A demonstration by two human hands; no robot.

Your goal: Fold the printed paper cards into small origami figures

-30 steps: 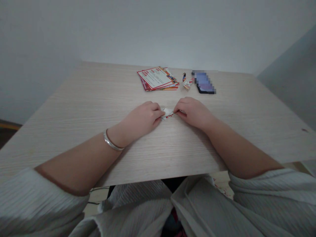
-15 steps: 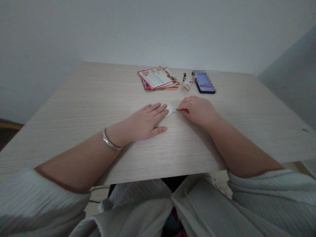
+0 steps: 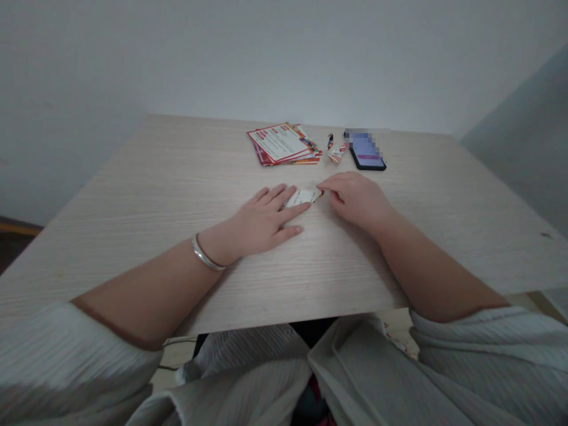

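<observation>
A small folded piece of white printed paper [image 3: 303, 197] with a coloured right tip lies on the table in front of me. My left hand [image 3: 268, 220] rests flat over its left side, fingers spread, with the index finger stretched along the near edge. At the paper's right tip is my right hand [image 3: 355, 198], its fingers curled and the index fingertip against the upper corner. The thumb sits lower, partly tucked beneath. The paper's left part is hidden under the left fingers.
Beyond my hands lies a stack of printed cards [image 3: 284, 144] with red borders. Right of it stand a crumpled or folded colourful paper piece [image 3: 336, 152] and a black-edged phone [image 3: 367, 151] with a lit screen. The pale wooden table [image 3: 177, 160] meets a wall.
My left fingers have spread, the index finger reaching farther right, and more of the paper shows. My right index fingertip has moved slightly up and away from the thumb along the paper's right end.
</observation>
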